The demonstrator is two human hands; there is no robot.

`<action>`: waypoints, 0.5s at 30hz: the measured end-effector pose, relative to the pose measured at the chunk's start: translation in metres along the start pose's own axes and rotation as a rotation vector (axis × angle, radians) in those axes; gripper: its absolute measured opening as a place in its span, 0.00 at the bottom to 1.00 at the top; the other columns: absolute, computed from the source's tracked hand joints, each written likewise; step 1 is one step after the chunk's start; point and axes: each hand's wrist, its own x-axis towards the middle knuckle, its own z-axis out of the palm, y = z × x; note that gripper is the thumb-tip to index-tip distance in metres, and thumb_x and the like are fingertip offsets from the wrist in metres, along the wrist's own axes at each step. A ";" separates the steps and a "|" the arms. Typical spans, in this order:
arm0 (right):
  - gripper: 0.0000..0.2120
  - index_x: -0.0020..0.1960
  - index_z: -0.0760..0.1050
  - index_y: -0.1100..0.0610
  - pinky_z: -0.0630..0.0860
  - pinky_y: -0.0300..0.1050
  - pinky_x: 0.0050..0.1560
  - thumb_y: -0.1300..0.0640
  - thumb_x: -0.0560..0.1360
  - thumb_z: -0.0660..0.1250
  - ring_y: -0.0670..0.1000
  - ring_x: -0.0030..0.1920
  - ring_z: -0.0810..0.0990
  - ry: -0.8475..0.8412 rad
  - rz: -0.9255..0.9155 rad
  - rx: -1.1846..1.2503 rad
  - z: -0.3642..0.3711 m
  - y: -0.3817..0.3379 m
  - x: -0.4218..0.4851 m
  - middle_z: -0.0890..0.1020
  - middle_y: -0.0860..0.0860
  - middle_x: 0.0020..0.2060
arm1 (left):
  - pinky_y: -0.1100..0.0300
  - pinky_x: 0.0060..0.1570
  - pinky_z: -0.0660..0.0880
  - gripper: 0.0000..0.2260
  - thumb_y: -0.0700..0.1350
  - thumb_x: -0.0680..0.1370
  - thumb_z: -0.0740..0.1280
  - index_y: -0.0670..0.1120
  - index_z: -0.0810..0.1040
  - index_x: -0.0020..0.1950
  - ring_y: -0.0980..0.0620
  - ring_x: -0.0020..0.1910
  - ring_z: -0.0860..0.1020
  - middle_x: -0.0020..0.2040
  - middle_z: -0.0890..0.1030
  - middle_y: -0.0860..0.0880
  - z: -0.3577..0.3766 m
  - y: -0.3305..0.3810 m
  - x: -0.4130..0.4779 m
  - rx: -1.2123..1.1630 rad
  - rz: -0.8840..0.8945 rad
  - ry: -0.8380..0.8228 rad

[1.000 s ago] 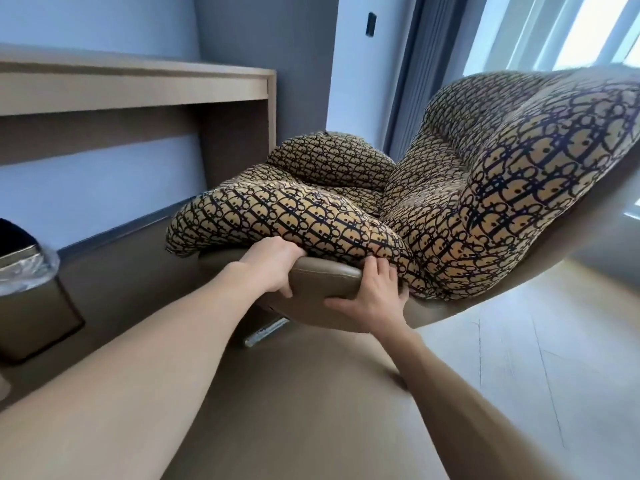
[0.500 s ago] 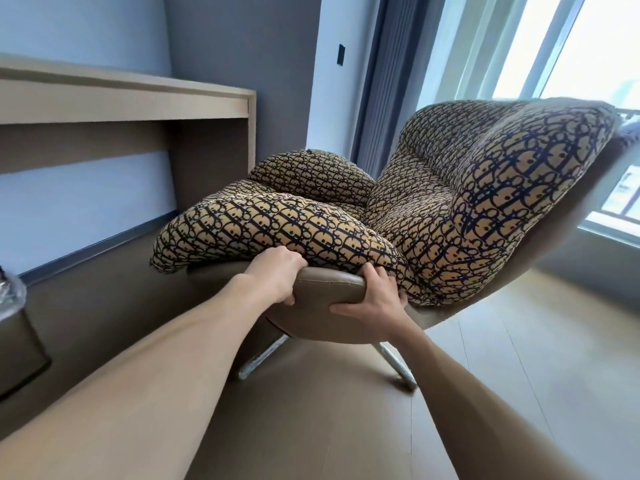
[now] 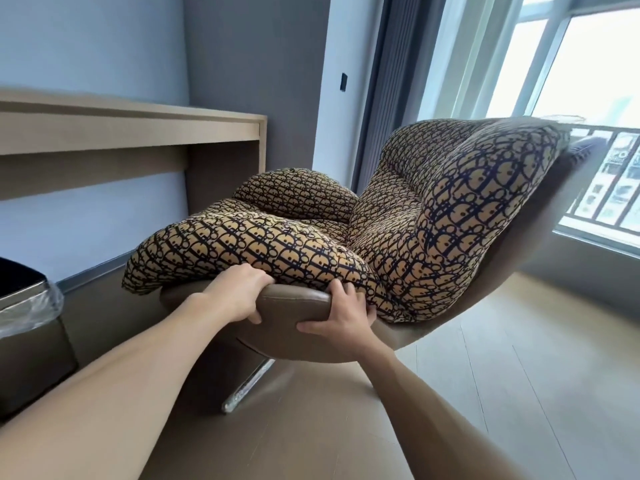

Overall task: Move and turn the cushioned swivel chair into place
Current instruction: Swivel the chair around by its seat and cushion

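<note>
The swivel chair (image 3: 294,303) has a brown leather shell and thick cushions in a tan and navy pattern (image 3: 433,220). It fills the middle of the view, its back toward the window. My left hand (image 3: 239,296) grips the near rim of the shell, fingers tucked under the seat cushion. My right hand (image 3: 341,315) grips the same rim a little to the right, thumb below it. One shiny metal leg of the base (image 3: 247,384) shows under the seat; the rest of the base is hidden.
A wooden desk (image 3: 138,129) stands against the wall on the left, close to the chair's far side. A lined waste bin (image 3: 27,327) sits at the left edge. A window with a railing (image 3: 595,133) and curtains are behind the chair. Pale wooden floor (image 3: 519,358) lies to the right.
The chair has shifted to the right and turned a little, so more window shows behind it. Both hands keep their grip on the rim. The bin has come back into view.
</note>
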 end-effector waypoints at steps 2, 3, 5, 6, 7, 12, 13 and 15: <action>0.39 0.60 0.64 0.48 0.61 0.70 0.70 0.31 0.60 0.78 0.57 0.66 0.66 -0.032 -0.018 -0.030 -0.002 -0.004 -0.005 0.68 0.49 0.58 | 0.50 0.56 0.75 0.26 0.52 0.64 0.82 0.52 0.79 0.60 0.45 0.59 0.78 0.56 0.82 0.50 0.000 -0.002 -0.006 0.006 -0.003 0.000; 0.40 0.62 0.65 0.49 0.63 0.70 0.70 0.31 0.61 0.77 0.58 0.66 0.66 -0.040 -0.034 -0.055 -0.005 -0.004 -0.007 0.69 0.50 0.60 | 0.50 0.56 0.75 0.28 0.52 0.64 0.82 0.52 0.78 0.62 0.45 0.60 0.77 0.58 0.82 0.49 0.001 -0.001 -0.008 -0.001 -0.011 -0.003; 0.39 0.65 0.66 0.53 0.69 0.66 0.68 0.33 0.65 0.77 0.59 0.66 0.67 -0.044 -0.100 -0.139 -0.014 -0.005 -0.012 0.70 0.53 0.62 | 0.50 0.58 0.75 0.31 0.51 0.64 0.82 0.52 0.77 0.64 0.45 0.61 0.77 0.59 0.82 0.48 0.001 0.005 -0.010 -0.017 -0.033 -0.015; 0.37 0.65 0.68 0.54 0.71 0.63 0.66 0.35 0.66 0.77 0.60 0.65 0.69 -0.043 -0.144 -0.186 -0.019 -0.007 -0.013 0.72 0.54 0.62 | 0.49 0.58 0.75 0.31 0.51 0.64 0.82 0.52 0.77 0.65 0.45 0.61 0.77 0.60 0.81 0.48 0.000 0.008 -0.009 -0.015 -0.040 -0.027; 0.34 0.63 0.70 0.56 0.74 0.60 0.64 0.37 0.68 0.78 0.60 0.63 0.72 -0.051 -0.184 -0.231 -0.026 -0.010 -0.013 0.74 0.56 0.61 | 0.49 0.58 0.76 0.31 0.51 0.64 0.82 0.52 0.77 0.64 0.45 0.60 0.78 0.59 0.82 0.48 -0.002 0.011 -0.009 -0.008 -0.044 -0.039; 0.19 0.55 0.78 0.60 0.76 0.51 0.44 0.46 0.74 0.76 0.61 0.51 0.82 -0.254 -0.323 -0.443 -0.087 -0.019 -0.007 0.77 0.54 0.46 | 0.53 0.46 0.75 0.25 0.59 0.66 0.78 0.55 0.77 0.59 0.48 0.55 0.80 0.54 0.81 0.51 -0.027 0.034 -0.008 0.228 -0.005 -0.130; 0.16 0.55 0.78 0.59 0.76 0.51 0.43 0.48 0.76 0.74 0.60 0.50 0.82 -0.262 -0.379 -0.492 -0.105 -0.021 -0.005 0.76 0.53 0.45 | 0.54 0.43 0.73 0.25 0.62 0.68 0.76 0.55 0.76 0.61 0.48 0.55 0.80 0.54 0.80 0.52 -0.036 0.038 -0.008 0.301 -0.003 -0.155; 0.08 0.52 0.78 0.58 0.79 0.51 0.44 0.53 0.78 0.70 0.57 0.47 0.81 -0.218 -0.499 -0.531 -0.148 -0.025 0.002 0.78 0.52 0.44 | 0.53 0.44 0.71 0.25 0.63 0.71 0.72 0.56 0.74 0.64 0.48 0.57 0.80 0.57 0.80 0.52 -0.053 0.048 -0.008 0.373 -0.023 -0.233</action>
